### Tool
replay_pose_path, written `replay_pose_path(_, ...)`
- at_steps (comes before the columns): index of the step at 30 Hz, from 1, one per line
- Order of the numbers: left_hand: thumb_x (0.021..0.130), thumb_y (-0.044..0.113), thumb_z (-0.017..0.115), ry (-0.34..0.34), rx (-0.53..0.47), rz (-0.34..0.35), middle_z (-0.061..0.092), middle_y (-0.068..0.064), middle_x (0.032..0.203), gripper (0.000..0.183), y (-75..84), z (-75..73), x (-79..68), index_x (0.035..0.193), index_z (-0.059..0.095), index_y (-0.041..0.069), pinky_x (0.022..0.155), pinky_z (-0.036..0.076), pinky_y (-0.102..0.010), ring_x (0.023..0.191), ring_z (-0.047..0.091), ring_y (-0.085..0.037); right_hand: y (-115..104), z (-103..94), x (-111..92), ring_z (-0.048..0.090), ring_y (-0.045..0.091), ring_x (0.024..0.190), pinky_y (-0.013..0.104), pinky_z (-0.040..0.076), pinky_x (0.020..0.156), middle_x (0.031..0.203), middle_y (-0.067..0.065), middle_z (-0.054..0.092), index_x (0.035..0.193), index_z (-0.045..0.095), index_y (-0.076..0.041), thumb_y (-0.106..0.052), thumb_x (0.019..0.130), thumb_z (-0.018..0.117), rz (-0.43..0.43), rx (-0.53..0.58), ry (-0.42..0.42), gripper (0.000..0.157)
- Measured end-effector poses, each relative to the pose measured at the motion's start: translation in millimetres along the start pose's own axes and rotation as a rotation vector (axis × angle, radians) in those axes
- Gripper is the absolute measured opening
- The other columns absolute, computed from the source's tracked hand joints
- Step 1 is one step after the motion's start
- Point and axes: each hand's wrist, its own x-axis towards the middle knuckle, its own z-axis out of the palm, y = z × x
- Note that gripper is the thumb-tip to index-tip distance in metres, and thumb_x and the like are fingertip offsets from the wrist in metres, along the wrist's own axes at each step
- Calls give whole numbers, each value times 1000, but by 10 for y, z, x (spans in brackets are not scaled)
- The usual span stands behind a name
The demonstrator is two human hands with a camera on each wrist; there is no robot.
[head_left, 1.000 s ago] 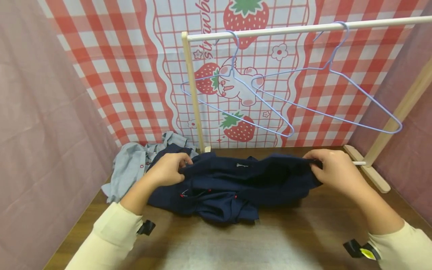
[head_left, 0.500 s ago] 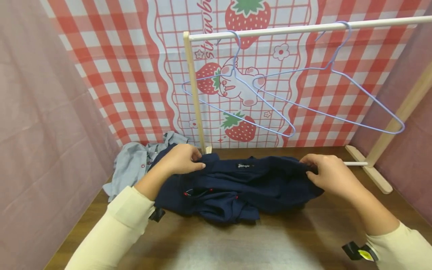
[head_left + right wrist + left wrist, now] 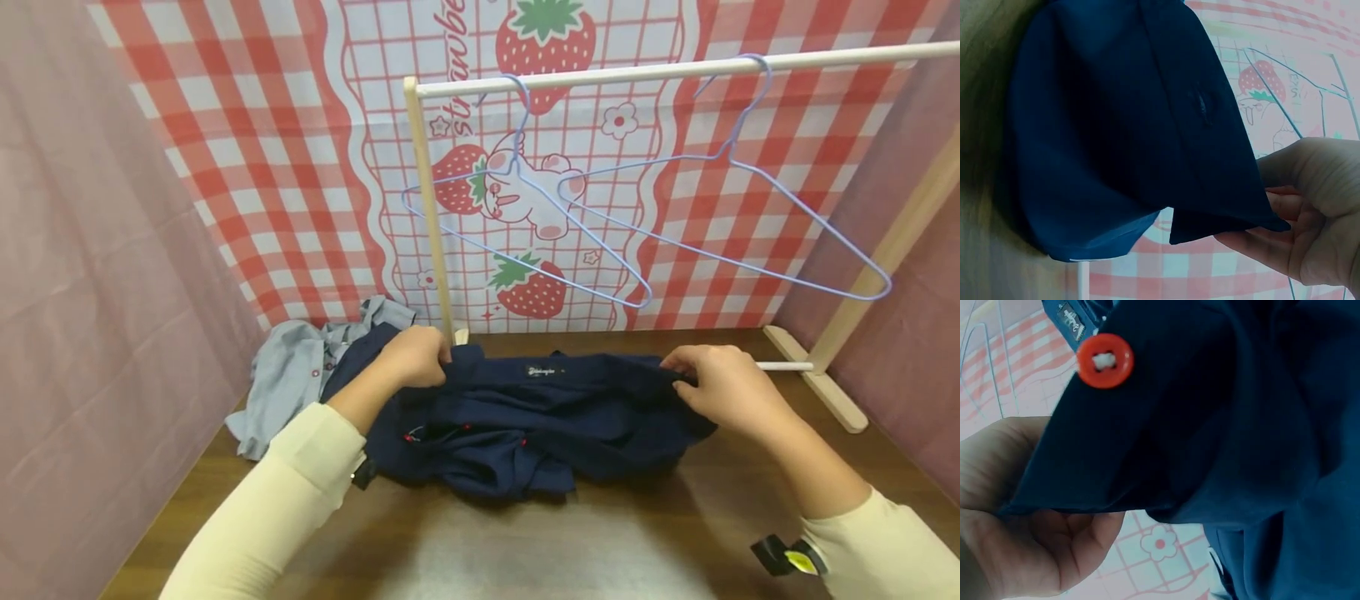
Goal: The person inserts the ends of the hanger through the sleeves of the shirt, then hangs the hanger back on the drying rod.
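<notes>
L hand (image 3: pixel 412 358) has slid twd 3 o'clock since a sec ago, R hand (image 3: pixel 723 387) a touch twd 9. Both hands pinch the navy shirt (image 3: pixel 555 412) by its collar, one per end. It's on the worktop (image 3: pixel 540 554) mostly btwn them, grey shirt (image 3: pixel 281 379) at its 10, hangers (image 3: pixel 516 158) abt 12 & 1.

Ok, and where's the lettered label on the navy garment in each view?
Head: the label is just below and right of centre, on the navy garment.
Left wrist: the label, near the top left.
Right wrist: not visible.
Shared landmark: the red-and-white checked cloth behind.
</notes>
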Motion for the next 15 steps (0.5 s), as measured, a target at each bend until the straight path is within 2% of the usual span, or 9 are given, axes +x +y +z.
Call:
replay_pose_path(3,77,1,67,47,-44,-2,65,-2,82,19,-29,-54,-93,93,75,9,63,47,-32,68,49,-17,-11,-39,15,61,25,69,48,49,63,80,9,69,94,71,-2,-1,74,75,11,-23,30,21)
replay_pose_path(8,78,4,69,188,-75,13,67,-5,86,21,-67,-173,-245,98,73,6,74,52,-39,78,59,-22,-53,-64,65,61,27,67,50,49,62,84,12,70,95,71,-4,-3,75,76,10,-57,109,21)
replay_pose_path(15,77,4,66,380,-130,17,64,-7,77,18,-156,-297,-396,93,73,2,70,51,-41,73,58,-24,-174,-17,181,64,34,73,54,50,63,89,18,70,95,69,-2,0,75,75,-44,-80,239,21)
